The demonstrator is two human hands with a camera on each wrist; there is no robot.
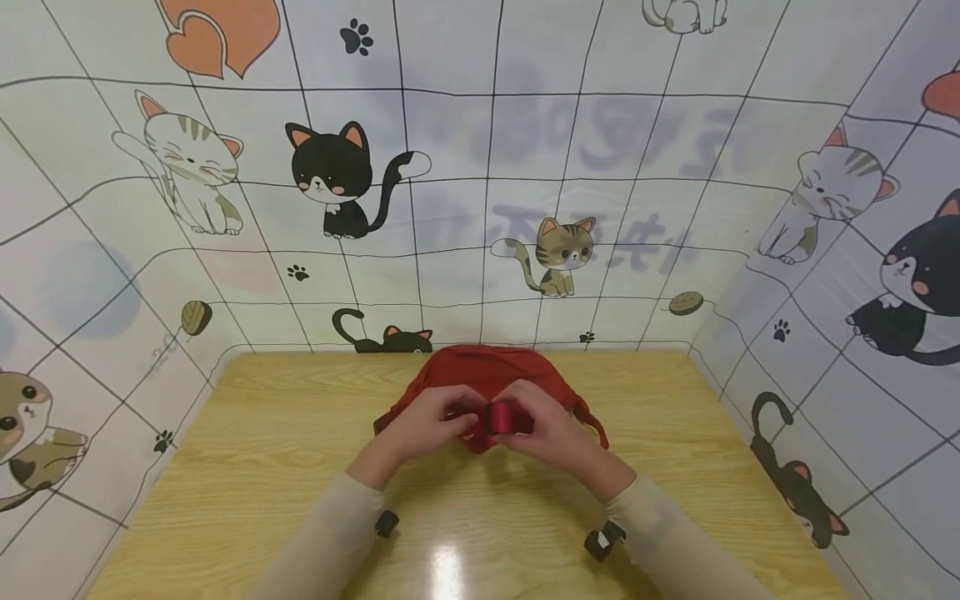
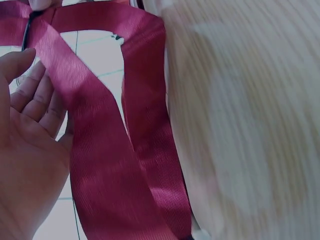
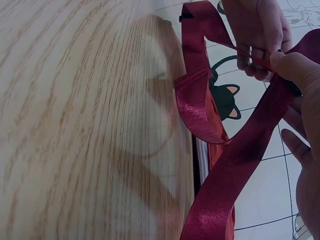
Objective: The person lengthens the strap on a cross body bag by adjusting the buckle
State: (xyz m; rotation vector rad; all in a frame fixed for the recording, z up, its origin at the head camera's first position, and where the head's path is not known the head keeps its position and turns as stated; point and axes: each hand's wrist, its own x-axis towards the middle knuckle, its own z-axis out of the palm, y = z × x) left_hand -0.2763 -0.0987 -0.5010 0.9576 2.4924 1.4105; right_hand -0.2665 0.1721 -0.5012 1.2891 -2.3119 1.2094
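A red bag lies on the table with its dark red webbing strap raised in front of it. My left hand pinches the strap beside a thin black strap adjuster. On the other side my right hand grips the strap near the adjuster, thumb and fingers around the webbing. In the left wrist view, the webbing hangs in a long loop. The right wrist view shows both hands close together at the strap. Fingers partly hide the adjuster.
The wooden table carries the bag near its back edge. Walls with a grid and cartoon cats stand behind and at both sides. A black wrist device sits at the right cuff, another at the left.
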